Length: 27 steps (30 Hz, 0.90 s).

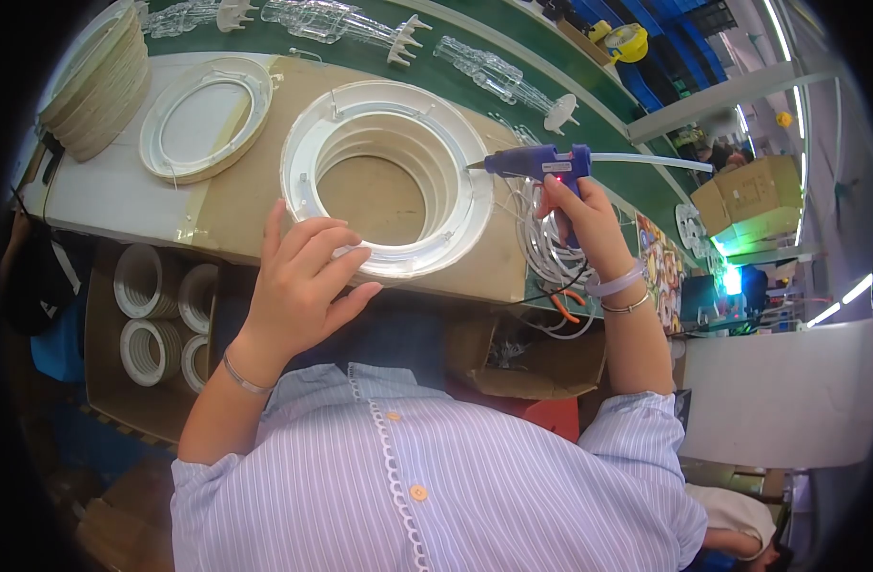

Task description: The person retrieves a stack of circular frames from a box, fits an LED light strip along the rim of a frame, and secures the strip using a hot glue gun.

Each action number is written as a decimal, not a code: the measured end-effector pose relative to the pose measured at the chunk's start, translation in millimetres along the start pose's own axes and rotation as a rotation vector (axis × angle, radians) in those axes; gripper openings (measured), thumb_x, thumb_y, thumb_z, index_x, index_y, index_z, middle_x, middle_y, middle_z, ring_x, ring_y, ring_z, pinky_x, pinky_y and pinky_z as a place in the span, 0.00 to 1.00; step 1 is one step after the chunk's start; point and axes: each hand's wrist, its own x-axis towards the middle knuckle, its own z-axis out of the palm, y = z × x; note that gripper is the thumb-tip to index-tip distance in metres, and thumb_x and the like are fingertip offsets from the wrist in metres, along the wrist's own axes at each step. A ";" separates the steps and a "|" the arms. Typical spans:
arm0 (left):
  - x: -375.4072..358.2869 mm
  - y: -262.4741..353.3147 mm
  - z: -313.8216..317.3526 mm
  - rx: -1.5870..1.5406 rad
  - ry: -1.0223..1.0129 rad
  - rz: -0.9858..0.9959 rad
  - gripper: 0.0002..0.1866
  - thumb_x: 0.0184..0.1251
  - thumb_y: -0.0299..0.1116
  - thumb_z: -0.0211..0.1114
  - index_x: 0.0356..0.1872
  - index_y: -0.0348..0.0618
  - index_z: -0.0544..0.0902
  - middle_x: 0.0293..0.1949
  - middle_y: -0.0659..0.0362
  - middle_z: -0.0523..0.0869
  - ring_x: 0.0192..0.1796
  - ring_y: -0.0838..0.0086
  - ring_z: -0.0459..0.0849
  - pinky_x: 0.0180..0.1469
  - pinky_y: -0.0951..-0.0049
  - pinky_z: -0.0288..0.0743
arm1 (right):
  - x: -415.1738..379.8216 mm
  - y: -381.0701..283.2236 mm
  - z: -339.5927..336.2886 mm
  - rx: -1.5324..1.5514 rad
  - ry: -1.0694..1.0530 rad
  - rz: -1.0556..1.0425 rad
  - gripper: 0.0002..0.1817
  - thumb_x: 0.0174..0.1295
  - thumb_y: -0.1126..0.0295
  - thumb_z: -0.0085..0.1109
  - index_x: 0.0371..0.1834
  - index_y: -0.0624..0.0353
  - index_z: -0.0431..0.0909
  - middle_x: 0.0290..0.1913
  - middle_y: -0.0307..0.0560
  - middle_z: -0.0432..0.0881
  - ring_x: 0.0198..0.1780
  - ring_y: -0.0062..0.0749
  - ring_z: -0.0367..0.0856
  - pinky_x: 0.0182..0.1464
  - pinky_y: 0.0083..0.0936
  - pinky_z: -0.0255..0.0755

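Observation:
A stack of white rings [298, 143] lies on the cardboard-covered bench in front of me. My left hand [308, 272] rests on the near left rim of the top ring, its fingers spread. In my right hand [589, 219] is a blue hot glue gun [541, 162], gripped by its handle. The gun's nozzle points left and reaches the right side of the top ring; whether it touches cannot be made out. A white glue stick [651, 161] sticks out of the gun's back. Small clear pieces sit on the top ring's face.
A single ring [153, 143] lies to the left, beside a tall ring stack [98, 105]. Clear plastic figures [498, 74] lie on the green surface behind. Coiled cable [541, 234] and orange-handled pliers [567, 305] are at right. A carton [103, 357] below holds more rings.

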 end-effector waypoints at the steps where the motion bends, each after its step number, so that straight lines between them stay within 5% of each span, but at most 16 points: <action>1: -0.3 -0.2 0.4 0.004 0.000 -0.002 0.13 0.44 0.38 0.64 0.33 0.45 0.79 0.36 0.61 0.77 0.46 0.68 0.74 0.63 0.54 0.46 | -0.1 0.4 -0.1 -0.002 0.005 0.010 0.13 0.59 0.61 0.50 0.29 0.61 0.73 0.22 0.38 0.75 0.15 0.12 0.62 0.16 0.10 0.55; 27: 1.0 -2.0 2.5 -0.002 0.023 0.002 0.12 0.43 0.37 0.66 0.30 0.45 0.78 0.36 0.62 0.77 0.45 0.69 0.74 0.61 0.52 0.48 | -0.3 -0.8 -2.4 -0.034 0.033 0.055 0.14 0.57 0.59 0.53 0.29 0.60 0.72 0.18 0.33 0.69 0.15 0.12 0.63 0.16 0.10 0.57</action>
